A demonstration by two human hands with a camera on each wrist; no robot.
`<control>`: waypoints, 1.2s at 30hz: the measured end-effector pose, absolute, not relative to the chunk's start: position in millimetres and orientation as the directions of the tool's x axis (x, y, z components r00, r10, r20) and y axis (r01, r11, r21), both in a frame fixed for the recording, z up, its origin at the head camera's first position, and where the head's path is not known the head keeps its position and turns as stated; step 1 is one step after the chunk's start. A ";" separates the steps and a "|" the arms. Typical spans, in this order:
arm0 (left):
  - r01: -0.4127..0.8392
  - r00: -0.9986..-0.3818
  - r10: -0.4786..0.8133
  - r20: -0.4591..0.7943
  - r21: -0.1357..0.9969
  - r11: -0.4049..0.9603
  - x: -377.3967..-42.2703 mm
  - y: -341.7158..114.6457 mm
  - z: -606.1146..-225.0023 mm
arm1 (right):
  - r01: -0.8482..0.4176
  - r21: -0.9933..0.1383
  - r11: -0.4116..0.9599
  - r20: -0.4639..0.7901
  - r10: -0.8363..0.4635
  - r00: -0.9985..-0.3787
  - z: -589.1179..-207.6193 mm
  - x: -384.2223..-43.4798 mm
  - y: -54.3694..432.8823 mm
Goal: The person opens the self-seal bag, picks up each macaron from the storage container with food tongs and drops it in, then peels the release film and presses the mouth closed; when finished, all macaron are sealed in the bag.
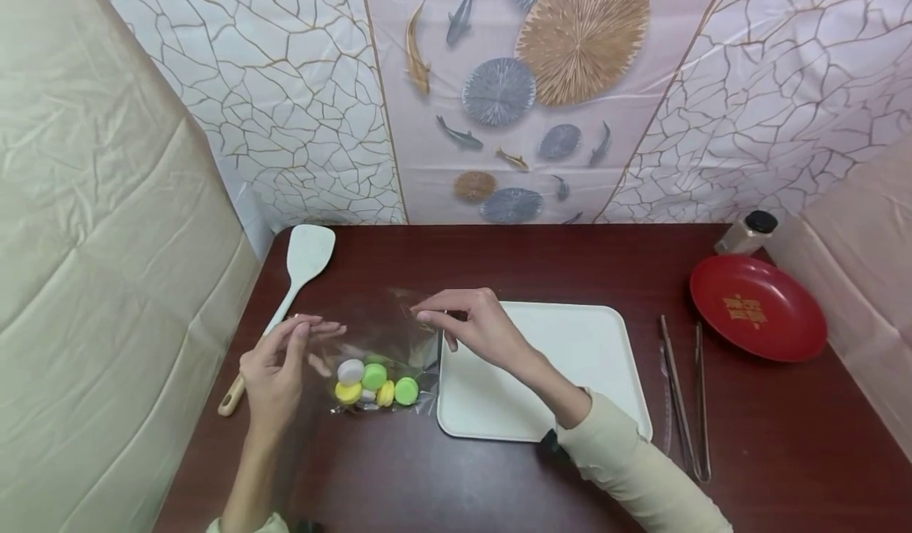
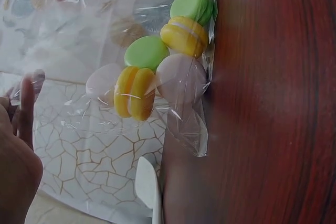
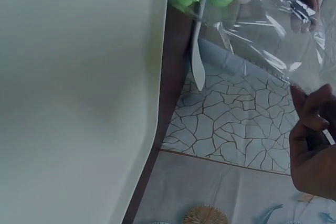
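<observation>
A clear plastic bag (image 2: 188, 132) hangs upright between both hands, with several macarons inside along its bottom. Green macarons (image 1: 407, 391), yellow macarons (image 1: 348, 393) and pale purple ones (image 2: 181, 80) show through the film. My left hand (image 1: 274, 363) pinches the bag's upper left edge between thumb and fingers, the other fingers stretched out. At the upper right corner, my right hand (image 1: 480, 327) pinches the film between thumb and forefinger. In the right wrist view the bag's top edge stretches between the two hands.
Right of the bag lies a white tray (image 1: 556, 375), partly under the right forearm. A white spatula (image 1: 306, 256) with a wooden handle end lies at the left. Metal tongs (image 1: 701, 406), a red plate (image 1: 762, 311) and a black-capped jar (image 1: 746, 234) are on the right.
</observation>
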State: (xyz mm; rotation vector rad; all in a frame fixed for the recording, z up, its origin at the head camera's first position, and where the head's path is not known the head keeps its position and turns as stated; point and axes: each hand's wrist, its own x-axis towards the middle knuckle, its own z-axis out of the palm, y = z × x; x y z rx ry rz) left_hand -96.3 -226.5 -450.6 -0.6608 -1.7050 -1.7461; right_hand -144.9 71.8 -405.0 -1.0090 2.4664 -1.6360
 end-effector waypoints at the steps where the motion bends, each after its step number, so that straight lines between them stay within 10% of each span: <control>1: 0.724 -0.689 -0.075 0.721 0.690 -0.016 -96.7 -227.1 -450.5 | -0.512 -0.829 0.226 0.348 -0.508 -0.788 -405.4 -144.6 70.8; 22: 0.716 -0.691 0.134 0.711 0.698 -0.016 -99.7 -252.4 -445.6 | -0.519 -0.853 0.051 0.428 -0.499 -0.753 -431.4 -151.8 78.9; 28: 0.748 -0.661 0.124 0.740 0.637 0.186 -99.3 -260.1 -444.1 | -0.600 -0.800 0.010 0.498 -0.547 -0.673 -436.4 -156.5 82.9; 36: 0.734 -0.673 0.207 0.710 0.675 0.073 -98.4 -263.5 -445.1 | -0.731 -0.678 -0.078 0.611 -0.614 -0.500 -435.3 -162.9 85.7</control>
